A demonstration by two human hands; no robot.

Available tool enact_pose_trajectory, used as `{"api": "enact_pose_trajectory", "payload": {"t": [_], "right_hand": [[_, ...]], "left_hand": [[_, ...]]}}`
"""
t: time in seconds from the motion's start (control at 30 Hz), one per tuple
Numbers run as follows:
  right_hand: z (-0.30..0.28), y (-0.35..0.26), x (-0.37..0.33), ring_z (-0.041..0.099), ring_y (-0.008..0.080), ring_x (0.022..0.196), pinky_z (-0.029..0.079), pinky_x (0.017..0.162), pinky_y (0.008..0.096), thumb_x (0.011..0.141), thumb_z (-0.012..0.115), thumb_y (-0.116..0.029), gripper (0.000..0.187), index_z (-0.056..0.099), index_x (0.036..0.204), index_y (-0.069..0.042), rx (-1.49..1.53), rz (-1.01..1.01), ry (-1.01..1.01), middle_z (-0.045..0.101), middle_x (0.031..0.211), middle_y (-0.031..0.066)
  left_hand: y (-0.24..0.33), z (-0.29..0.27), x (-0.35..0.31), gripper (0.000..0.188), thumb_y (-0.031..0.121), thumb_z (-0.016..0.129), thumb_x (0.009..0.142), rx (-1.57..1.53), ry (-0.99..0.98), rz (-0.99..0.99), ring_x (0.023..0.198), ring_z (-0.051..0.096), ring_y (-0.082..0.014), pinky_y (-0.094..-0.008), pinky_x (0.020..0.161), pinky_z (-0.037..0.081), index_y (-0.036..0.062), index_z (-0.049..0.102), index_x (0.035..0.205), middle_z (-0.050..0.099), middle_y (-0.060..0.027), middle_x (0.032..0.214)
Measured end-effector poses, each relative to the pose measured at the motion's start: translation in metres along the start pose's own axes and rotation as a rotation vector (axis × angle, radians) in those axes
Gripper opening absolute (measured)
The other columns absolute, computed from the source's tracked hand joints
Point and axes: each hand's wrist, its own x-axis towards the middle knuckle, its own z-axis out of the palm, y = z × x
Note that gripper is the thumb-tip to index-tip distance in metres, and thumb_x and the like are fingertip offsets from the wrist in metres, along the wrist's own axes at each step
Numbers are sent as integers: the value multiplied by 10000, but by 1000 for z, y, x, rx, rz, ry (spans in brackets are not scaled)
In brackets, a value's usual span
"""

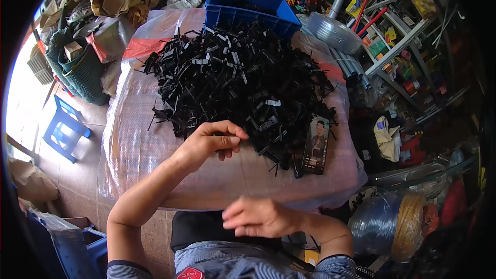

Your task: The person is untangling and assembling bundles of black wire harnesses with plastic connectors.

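A large heap of small black plastic clips (227, 77), some with pale strips, covers much of a sack-wrapped surface. At the heap's near edge is my left hand (219, 140), its thumb and fingers drawn together; anything held between them is too small or hidden to make out. My right hand (262, 216) hangs nearer my body, over my lap, with bent fingers smeared by motion. No object shows in it. Leaning on the heap's right front side, a phone (315, 145) has a lit screen with a person on it.
Behind the heap stands a blue plastic bin (253, 8). A blue stool (66, 129) and a green woven basket (77, 67) are on the left. Coiled clear tubing (335, 32), metal bars and wrapped rolls (385, 222) crowd the right.
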Motion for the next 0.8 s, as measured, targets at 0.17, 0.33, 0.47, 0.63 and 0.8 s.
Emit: {"api": "enact_pose_trajectory", "payload": {"t": [0.17,0.33,0.47,0.63,0.8], "right_hand": [[-64,27,63,548,72,783,448,667,183,900,567,-135,199,627,1052,-23,-42,-2,698,594,988,51],[-74,66,61,592,161,885,460,735,226,879,580,-67,165,637,1025,-14,-554,-177,832,631,1027,100],[-72,63,62,600,185,894,469,771,257,860,598,-52,168,631,1021,-17,-526,-219,709,639,1041,123],[-80,63,58,615,192,817,492,732,264,816,616,27,189,629,1004,5,-650,-285,738,653,1008,130],[-83,53,62,616,215,815,500,725,283,789,674,-59,242,630,1018,3,-700,-308,620,651,1008,122]], "left_hand": [[-5,-7,-4,444,1,486,717,-215,-159,-97,552,436,-78,-203,505,344,-8,562,1155,634,-96,925],[-8,-12,-1,376,176,498,829,-353,-154,-23,512,402,-88,-205,466,307,-7,564,1150,643,-127,978],[-13,-13,-3,340,292,492,905,-400,29,-95,513,410,-84,-210,459,303,13,587,1076,649,-97,932],[1,5,-3,202,206,579,880,-424,108,-39,516,418,-82,-217,462,305,26,571,971,553,-21,703],[-4,4,-8,156,141,613,850,-179,138,-6,536,461,-74,-216,468,340,35,593,961,621,-33,772]]}}
